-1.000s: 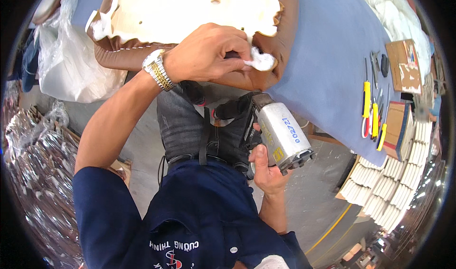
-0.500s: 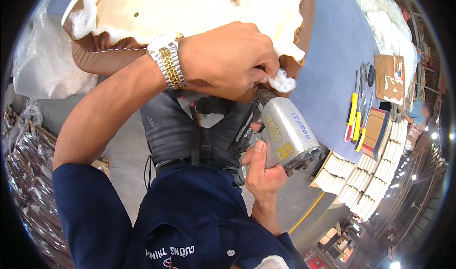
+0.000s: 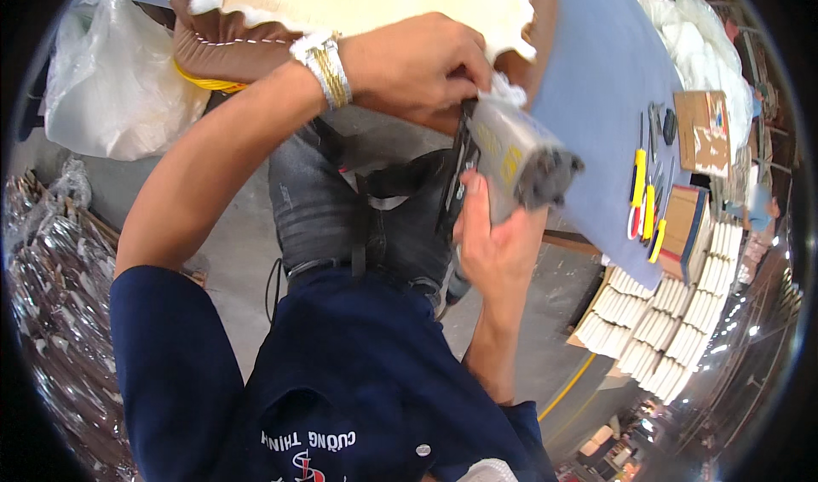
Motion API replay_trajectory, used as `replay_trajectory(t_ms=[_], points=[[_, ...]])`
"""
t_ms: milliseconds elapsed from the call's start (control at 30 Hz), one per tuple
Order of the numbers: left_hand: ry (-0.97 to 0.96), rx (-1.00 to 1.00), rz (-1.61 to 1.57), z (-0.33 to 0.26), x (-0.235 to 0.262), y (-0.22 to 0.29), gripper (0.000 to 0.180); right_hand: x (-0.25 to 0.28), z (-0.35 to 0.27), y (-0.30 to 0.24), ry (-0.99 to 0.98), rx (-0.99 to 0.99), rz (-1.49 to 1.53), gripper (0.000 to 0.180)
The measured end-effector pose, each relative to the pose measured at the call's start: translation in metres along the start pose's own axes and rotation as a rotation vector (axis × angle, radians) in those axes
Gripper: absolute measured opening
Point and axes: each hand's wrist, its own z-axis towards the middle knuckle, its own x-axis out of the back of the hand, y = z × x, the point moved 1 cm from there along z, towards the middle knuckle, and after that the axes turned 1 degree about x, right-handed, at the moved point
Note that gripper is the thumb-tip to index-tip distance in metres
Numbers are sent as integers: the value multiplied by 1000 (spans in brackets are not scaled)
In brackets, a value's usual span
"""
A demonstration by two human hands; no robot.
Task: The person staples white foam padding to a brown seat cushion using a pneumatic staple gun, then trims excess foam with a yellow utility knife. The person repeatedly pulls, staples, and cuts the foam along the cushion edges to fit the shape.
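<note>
I note the seat (image 3: 366,5) at the near edge of the desk (image 3: 609,82). My left hand (image 3: 417,63) pinches the cover (image 3: 234,56) at one corner, beside white padding (image 3: 511,93); my right hand (image 3: 501,239) grips the stapler (image 3: 511,150). I should hold the edge taut, stapler square, pinch clear.

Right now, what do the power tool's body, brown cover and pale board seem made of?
Power tool's body: probably metal, dull silver-grey. Brown cover: leather or leatherette, smooth with gathered folds. Pale board: likely wood, matte, creamy tan surface.
</note>
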Motion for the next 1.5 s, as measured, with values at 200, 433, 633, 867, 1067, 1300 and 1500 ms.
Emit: replay_trajectory(t_ms=[200,433,633,867,1067,1300,1500], points=[[32,141,24,-5,4,15,30,15,-50,38,-89,-48,501,34],[184,268,222,-2,-29,35,40,10,-77,68,-143,-86,454,35],[161,254,114,-32,-3,34,33,9,-85,73,-55,-41,467,22],[170,49,201,-34,3,18,28,-3,-79,62,-9,-25,602,25],[147,118,109,-28,1,13,26,-19,-65,44,25,1,584,26],[124,46,155,-21,2,3,21,-29,-58,38,-7,119,327,37],[29,110,120,-19,7,1,16,-37,-47,19,67,31,281,50]])
